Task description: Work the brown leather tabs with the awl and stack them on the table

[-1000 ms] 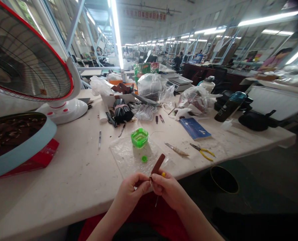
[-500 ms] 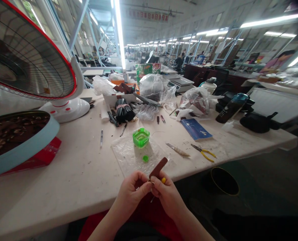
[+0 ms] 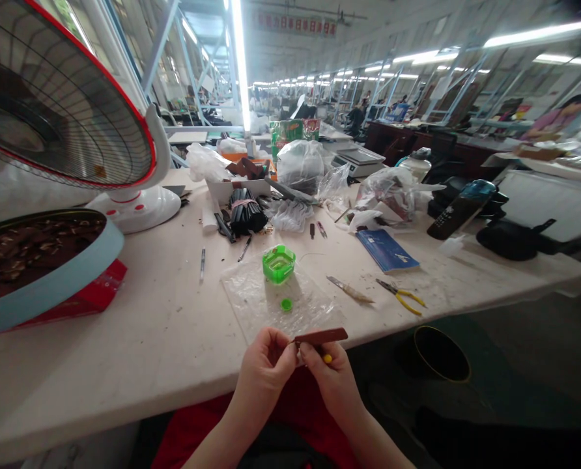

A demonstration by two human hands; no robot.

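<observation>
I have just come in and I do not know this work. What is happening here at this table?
A person sits at a long white table and holds a small brown strip between both hands. The left hand pinches one end of it; the right hand grips it too, with something yellow-tipped. The strip lies about level above the table edge. In front lie a clear plastic sheet, a green container and yellow-handled pliers.

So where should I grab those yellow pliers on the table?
Take the yellow pliers by the two yellow handles, coming from above on the side nearest the table edge. They lie flat with the handles pointing toward the edge and the thin metal tips pointing away, so the handles are probably easiest to close a hand around.
</observation>
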